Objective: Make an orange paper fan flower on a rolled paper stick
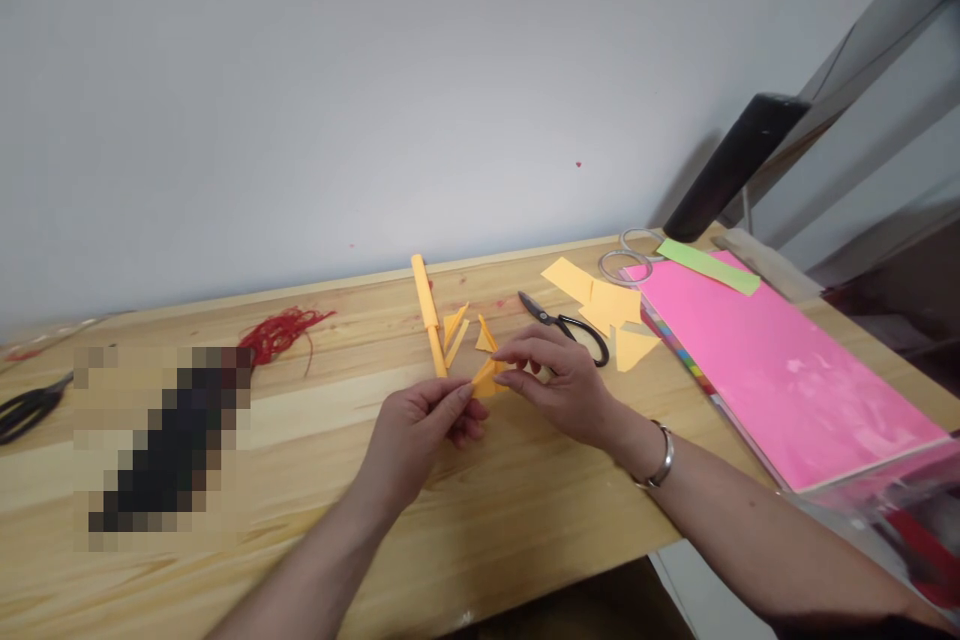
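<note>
My left hand [420, 425] and my right hand [559, 380] meet over the wooden table [315, 480], both pinching a small folded orange paper piece [486, 378] between their fingertips. A silver bangle [661, 458] is on my right wrist. Just beyond the hands lie several small orange paper offcuts [457, 328] and a rolled orange paper stick [428, 312]. Black-handled scissors [566, 323] rest right behind my right hand.
A stack of coloured paper with a pink sheet [772, 360] on top lies at the right, with a green strip [709, 266], silver scissors [626, 255] and larger orange scraps [607, 305] near it. Red thread [281, 332] and other black scissors [26, 410] lie at the left.
</note>
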Available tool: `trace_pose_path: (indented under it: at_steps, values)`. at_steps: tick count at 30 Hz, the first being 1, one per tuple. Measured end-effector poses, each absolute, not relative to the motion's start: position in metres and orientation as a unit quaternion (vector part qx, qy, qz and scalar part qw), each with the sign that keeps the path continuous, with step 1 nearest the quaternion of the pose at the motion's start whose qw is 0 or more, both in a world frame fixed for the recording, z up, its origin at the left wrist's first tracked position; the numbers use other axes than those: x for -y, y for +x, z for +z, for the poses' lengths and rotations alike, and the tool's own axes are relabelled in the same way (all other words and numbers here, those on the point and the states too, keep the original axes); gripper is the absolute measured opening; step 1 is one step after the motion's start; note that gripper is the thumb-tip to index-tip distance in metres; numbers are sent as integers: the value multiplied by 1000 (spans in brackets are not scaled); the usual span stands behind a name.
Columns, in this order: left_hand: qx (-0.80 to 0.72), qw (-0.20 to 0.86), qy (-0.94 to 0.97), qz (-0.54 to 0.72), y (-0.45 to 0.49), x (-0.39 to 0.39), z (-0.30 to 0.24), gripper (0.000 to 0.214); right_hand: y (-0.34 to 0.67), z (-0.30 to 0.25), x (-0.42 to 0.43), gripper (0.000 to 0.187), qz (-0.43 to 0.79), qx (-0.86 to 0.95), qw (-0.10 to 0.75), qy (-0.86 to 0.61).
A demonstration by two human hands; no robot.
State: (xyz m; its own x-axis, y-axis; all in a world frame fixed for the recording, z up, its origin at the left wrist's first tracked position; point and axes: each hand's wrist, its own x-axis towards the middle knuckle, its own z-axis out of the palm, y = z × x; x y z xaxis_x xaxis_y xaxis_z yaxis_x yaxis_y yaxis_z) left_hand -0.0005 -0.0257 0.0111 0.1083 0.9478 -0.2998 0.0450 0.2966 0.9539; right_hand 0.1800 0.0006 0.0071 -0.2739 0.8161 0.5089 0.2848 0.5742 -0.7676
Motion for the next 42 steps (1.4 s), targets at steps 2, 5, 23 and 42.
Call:
trace_pose_path:
  at_steps: [2,5,23,42]
  values:
    - [-549,587,459,379,0,26,11,19,180,5,-1,15,281,755,460,-372]
    - [-554,575,471,376,0,26,9,19,181,3,-2,14,284,760,438,-387]
    - [-558,527,519,376,1,29,4,17,182,3,-7,4,314,766,395,-399]
    - [-546,506,566,354,1,30,2,21,182,7,-5,10,340,762,431,-345]
